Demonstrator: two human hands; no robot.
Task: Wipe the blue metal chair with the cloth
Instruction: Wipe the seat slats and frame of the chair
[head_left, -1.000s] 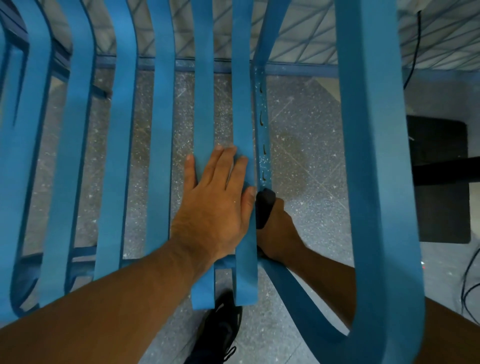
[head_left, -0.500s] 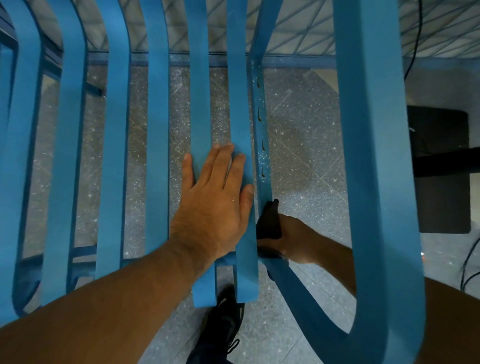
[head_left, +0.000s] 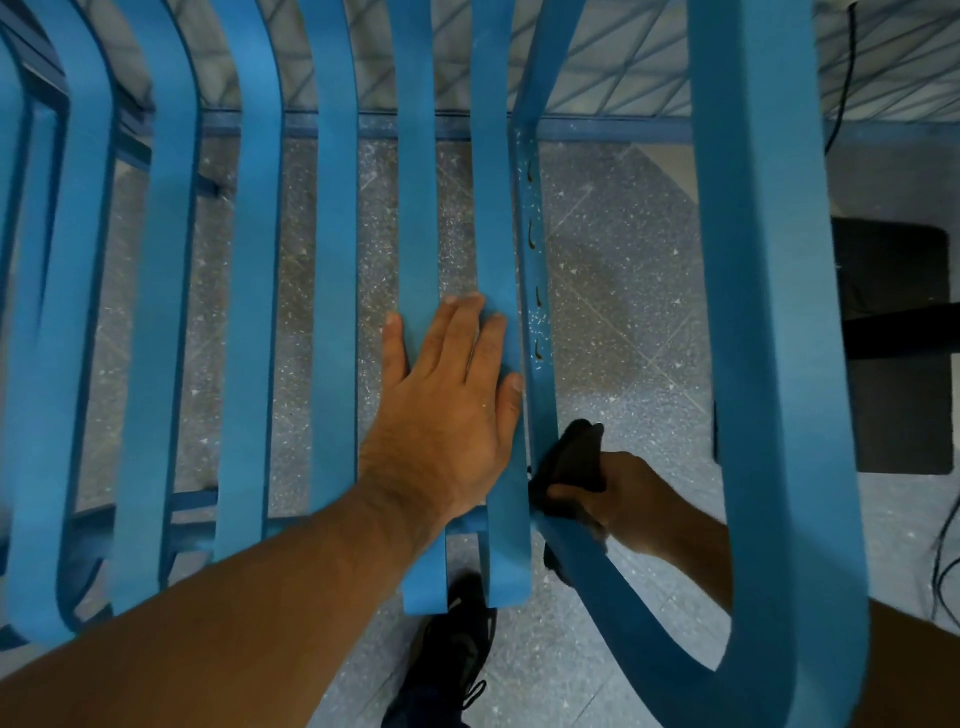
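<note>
- While the left hand (head_left: 447, 410) lies flat, with fingers straight and together, on two neighbouring slats (head_left: 415, 234) of the blue metal chair (head_left: 753, 260), the right hand (head_left: 623, 499) is lower, on the outer side of the seat.
- The right hand has its fingers curled around a small black cloth (head_left: 574, 457). It holds the cloth against the narrow blue side rail with slots (head_left: 535, 260), near the place where this rail bends toward the front.
- Compared with one second ago, the cloth and the right hand have moved a little down the rail and outward to the right, and more of the hand is visible now.
- The left hand has stayed at the same place on the slats.
- Under the slats there is a grey speckled floor (head_left: 623, 312), and a black shoe (head_left: 452, 654) stands below the front ends of the slats.
- A black mat (head_left: 893, 405) lies on the floor at the right.
</note>
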